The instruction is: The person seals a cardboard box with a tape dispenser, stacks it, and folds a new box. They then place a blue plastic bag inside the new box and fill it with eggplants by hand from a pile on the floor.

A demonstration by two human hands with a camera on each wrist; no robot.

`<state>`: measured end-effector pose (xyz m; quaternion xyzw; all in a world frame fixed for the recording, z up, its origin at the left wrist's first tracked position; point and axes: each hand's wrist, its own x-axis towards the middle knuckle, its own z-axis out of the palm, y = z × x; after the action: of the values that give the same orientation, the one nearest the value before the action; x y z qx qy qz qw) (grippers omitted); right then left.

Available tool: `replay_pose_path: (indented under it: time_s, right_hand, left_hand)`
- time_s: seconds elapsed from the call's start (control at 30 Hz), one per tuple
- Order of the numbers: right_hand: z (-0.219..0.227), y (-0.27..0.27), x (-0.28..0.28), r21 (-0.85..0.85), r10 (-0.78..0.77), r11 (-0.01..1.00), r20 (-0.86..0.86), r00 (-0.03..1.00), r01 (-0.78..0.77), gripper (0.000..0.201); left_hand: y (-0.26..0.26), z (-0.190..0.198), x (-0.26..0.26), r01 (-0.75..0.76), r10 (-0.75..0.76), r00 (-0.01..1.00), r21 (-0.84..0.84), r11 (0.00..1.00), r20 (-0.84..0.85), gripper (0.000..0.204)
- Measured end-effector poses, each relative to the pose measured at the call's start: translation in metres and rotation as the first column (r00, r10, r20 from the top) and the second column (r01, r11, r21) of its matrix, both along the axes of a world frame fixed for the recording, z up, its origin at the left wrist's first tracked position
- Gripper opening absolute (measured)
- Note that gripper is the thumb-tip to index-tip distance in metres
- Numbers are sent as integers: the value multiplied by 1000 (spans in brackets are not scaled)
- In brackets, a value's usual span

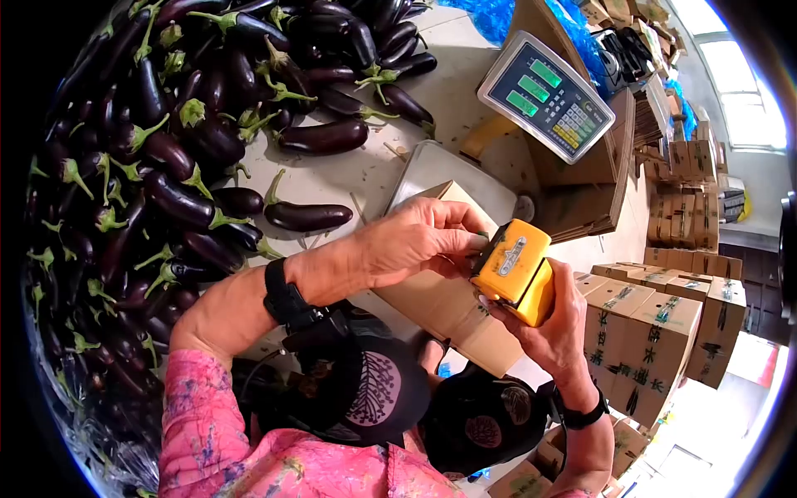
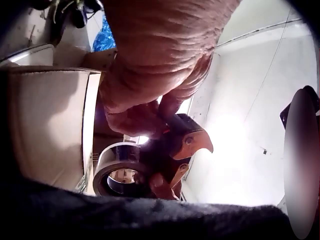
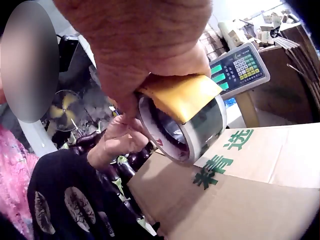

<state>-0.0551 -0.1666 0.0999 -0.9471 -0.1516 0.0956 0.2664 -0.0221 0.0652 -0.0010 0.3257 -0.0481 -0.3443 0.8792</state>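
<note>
1. Nearest: pink sleeve point(image 1: 199, 407), lower left of head view; both forearms reach up toward frame center.
2. Right hand point(image 1: 564, 322), right of center: grips yellow tape dispenser point(image 1: 516, 259) from its lower right side; fingers underneath mostly hidden.
3. Left hand point(image 1: 419, 241), center: fingers bent, thumb and forefinger pinching at dispenser's dark front edge. Can't tell if a tape end is between them.
4. Key relation: dispenser lies right of left hand and upper left of right hand. Both hands at it, so neither clearly nearer; right has the body, left the front end. Long axis foreshortened in head view, exact line unclear; dark front edge faces left.
5. Left wrist view: cutter head point(image 2: 192, 145) just lower right of left fingertips; tape roll point(image 2: 120, 172) lower left of cutter.
6. Below hands: cardboard box point(image 1: 452, 311), center to lower center. Right wrist view puts it lower right of roll, green characters on it, surface facing up.
7. Beyond box: scale platform point(image 1: 408, 176), upper center, partly overlapped by box; whether box rests on it, can't tell. Scale display point(image 1: 548, 95), upper right, tilted, green readouts lit.
8. Upper left: heap of eggplants point(image 1: 187, 199); one loose eggplant point(image 1: 307, 216) lies left of the left hand.
9. Farther: stacked cartons point(image 1: 639, 349), right side; window point(image 1: 751, 104), upper right.
</note>
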Motion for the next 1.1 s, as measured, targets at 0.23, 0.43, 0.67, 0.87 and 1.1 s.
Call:
replay_pose_path:
  time_s: [0.23, 0.43, 0.67, 0.87, 1.1]
  right_hand:
    - [-6, 9, -2, -138, 34, 990, 52, 998, -27, 66]
    - [11, 17, -4, -264, 69, 962, 21, 997, -61, 61]
    - [7, 16, -6, -327, 117, 939, 5, 993, -109, 60]
    - [3, 39, 5, -446, 169, 879, -37, 985, -168, 54]
    - [-5, 47, 11, -490, 152, 855, -83, 985, -173, 53]
  left_hand:
    - [-4, -3, -3, -353, 90, 868, 479, 804, 488, 13]
    - [39, -9, 4, -424, 281, 898, 490, 761, 340, 13]
    - [119, -104, 2, -454, 471, 882, 327, 829, 29, 9]
    - [116, -126, 0, -524, 551, 834, 375, 765, 42, 14]
    - [96, -150, 4, -584, 476, 806, 611, 535, 353, 23]
